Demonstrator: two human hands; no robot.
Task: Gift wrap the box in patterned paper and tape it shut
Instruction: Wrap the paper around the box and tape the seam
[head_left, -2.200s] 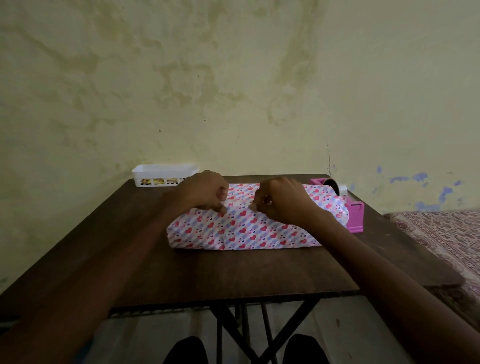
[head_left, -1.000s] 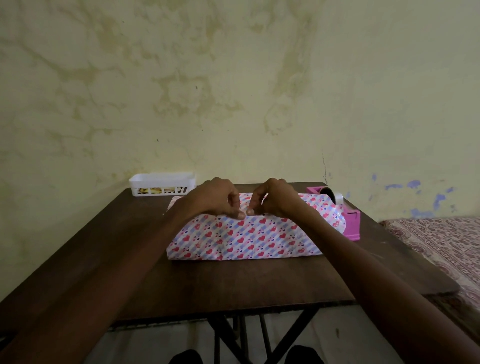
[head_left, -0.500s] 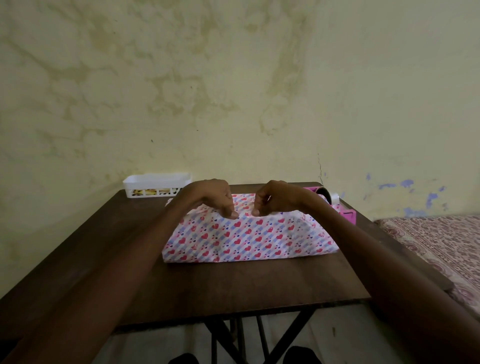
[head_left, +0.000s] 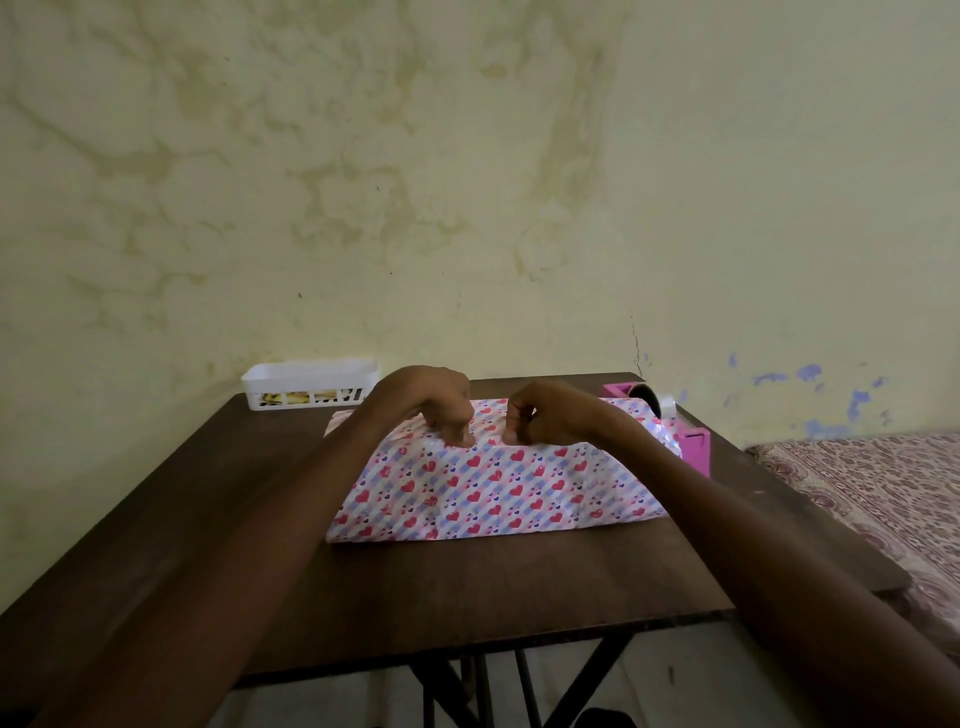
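Wrapped box (head_left: 498, 493) on dark wooden table (head_left: 467, 597); stained wall (head_left: 363, 208) behind.

Left hand (head_left: 431, 402) and right hand (head_left: 545, 413) lifted from flat pressing, now pinching patterned paper (head_left: 498, 493) ridge, its near face pulled taller

A dark table (head_left: 467, 587) bears the wrapped box (head_left: 498, 493), white basket (head_left: 306, 387) and pink tape dispenser (head_left: 693, 449).

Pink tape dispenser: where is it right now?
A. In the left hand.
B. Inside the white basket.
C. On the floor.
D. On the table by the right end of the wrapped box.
D: the pink tape dispenser stands on the table beside the right end of the wrapped box, while the left hand and right hand pinch the patterned paper on top.
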